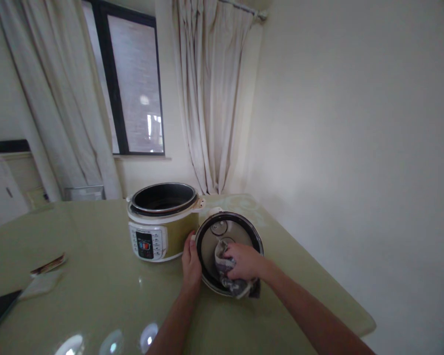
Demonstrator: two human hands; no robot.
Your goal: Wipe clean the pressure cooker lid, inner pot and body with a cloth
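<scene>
A round pressure cooker lid point(207, 249) is tilted up on the table, its metal inner side and dark sealing ring facing me. My left hand point(191, 261) grips the lid by its left rim, fingers partly hidden behind it. Bunched in my right hand point(242, 261) is a grey and white patterned cloth point(237, 286), pressed against the inside of the lid. Just left of the lid stands the electric pressure cooker point(183, 234), uncovered, with a dark inner pot point(165, 197) and a button panel on its front.
The cooker rests on a glossy pale green table point(96, 276). At the left lie a dark flat object point(0, 308) and a small packet-like thing point(48, 265). A wall point(355, 172) runs along the right edge; curtains point(210, 98) and a window point(136, 84) are behind.
</scene>
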